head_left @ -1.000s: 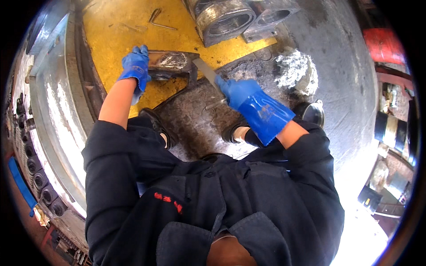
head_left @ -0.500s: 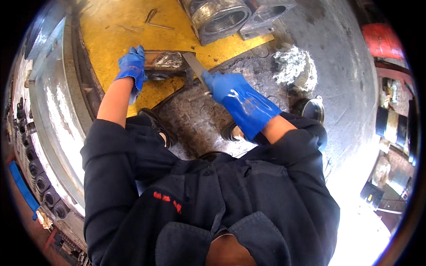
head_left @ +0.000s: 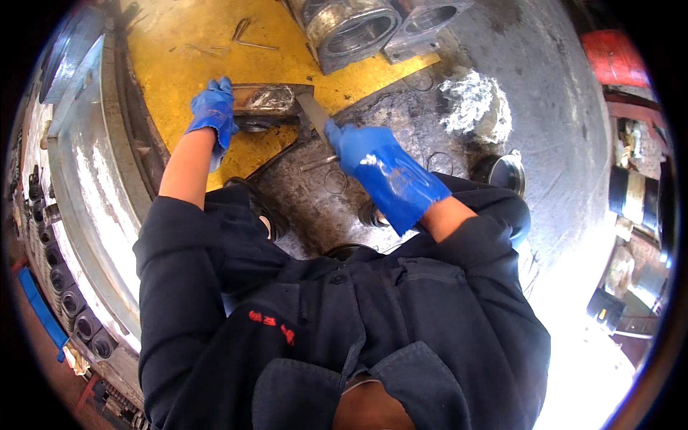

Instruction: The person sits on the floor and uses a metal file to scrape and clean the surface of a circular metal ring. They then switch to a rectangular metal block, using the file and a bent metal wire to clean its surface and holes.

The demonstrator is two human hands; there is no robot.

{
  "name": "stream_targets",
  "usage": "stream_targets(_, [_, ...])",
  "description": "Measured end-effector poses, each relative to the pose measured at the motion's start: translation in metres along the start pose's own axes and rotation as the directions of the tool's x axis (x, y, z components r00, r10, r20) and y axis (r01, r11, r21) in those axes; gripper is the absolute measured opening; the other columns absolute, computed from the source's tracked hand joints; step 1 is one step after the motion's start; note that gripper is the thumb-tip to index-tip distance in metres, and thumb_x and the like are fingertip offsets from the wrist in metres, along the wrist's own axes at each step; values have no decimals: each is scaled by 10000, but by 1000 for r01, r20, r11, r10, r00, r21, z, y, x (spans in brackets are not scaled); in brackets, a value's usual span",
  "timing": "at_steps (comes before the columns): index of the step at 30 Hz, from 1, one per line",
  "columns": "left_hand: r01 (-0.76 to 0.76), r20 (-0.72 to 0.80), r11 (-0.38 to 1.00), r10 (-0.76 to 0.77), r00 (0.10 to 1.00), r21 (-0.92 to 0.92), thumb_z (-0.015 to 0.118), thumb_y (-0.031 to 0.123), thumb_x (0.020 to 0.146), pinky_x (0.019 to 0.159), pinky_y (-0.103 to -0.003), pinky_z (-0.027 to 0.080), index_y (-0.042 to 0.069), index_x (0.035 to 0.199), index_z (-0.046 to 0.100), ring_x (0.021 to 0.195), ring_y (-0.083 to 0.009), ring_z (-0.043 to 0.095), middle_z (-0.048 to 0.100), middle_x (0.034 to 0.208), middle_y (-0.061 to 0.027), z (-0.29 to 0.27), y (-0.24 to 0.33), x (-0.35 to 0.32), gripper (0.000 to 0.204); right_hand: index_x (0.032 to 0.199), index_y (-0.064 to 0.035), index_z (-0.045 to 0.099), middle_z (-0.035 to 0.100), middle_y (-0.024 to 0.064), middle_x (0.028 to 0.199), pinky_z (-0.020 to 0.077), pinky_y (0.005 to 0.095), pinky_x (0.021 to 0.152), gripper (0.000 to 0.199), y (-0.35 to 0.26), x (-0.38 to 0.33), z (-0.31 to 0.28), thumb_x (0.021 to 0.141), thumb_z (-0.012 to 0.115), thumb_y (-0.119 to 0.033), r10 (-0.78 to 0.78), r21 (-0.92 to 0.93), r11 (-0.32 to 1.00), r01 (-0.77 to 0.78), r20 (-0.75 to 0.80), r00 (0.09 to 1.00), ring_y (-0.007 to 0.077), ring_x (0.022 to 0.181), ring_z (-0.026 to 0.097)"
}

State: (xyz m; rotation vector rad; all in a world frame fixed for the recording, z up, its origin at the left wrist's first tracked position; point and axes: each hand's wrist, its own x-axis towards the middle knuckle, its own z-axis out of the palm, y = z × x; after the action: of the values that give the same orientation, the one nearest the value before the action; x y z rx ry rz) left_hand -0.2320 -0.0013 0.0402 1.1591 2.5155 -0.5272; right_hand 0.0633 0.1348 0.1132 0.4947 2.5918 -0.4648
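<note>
Before you, a yellow sheet (head_left: 161, 54) lies on the grey floor (head_left: 548, 107); on it you have a bent metal rod (head_left: 256, 46), hollow metal castings (head_left: 340, 21) and a long metal part (head_left: 272, 97). To your right, the floor carries a white fibrous heap (head_left: 473, 104) and a round container (head_left: 504, 174).

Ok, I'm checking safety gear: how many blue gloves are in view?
2: one on the left hand, against the metal part; one on the right hand, holding the flat tool.

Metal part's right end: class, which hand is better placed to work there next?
Probably the right hand: it grips the flat tool reaching that end; the left hand is at the opposite end of the metal part.
</note>
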Motion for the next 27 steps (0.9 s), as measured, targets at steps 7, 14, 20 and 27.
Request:
stream_targets(7, [-35, 9, 999, 35, 999, 23, 935, 176, 590, 976, -499, 493, 59, 1512, 306, 1242, -424, 560, 456, 1465, -242, -2, 3, 4, 1122, 1382, -61, 467, 654, 213, 1217, 549, 522, 827, 435, -2, 0, -11, 957, 418, -143, 53, 85, 995, -56, 36, 998, 353, 1050, 692])
stream_targets(14, [-15, -81, 1000, 16, 997, 21, 886, 157, 655, 949, -482, 505, 78, 1455, 386, 1197, -418, 585, 509, 1405, -214, 17, -5, 13, 947, 1374, -49, 461, 647, 227, 1225, 546, 518, 852, 422, -3, -2, -6, 968, 409, -155, 80, 116, 990, -85, 52, 995, 374, 1058, 682])
stream_targets(20, [-4, -102, 1000, 2, 995, -18, 895, 169, 633, 930, -482, 508, 80, 1438, 400, 1168, -417, 596, 538, 1356, -211, 18, -8, 6, 949, 1382, -114, 437, 675, 210, 1134, 559, 499, 796, 516, -16, -24, 19, 881, 561, -132, 107, 22, 994, -109, 65, 992, 375, 1013, 689])
stream_targets(27, [-58, -50, 998, 57, 997, -17, 872, 151, 687, 990, -495, 483, 52, 1445, 375, 1220, -432, 568, 497, 1422, -231, 3, 5, 8, 912, 1218, -88, 536, 698, 224, 1011, 551, 531, 791, 297, 29, 1, 7, 931, 499, -156, 172, 237, 963, -130, -167, 971, 402, 946, 700])
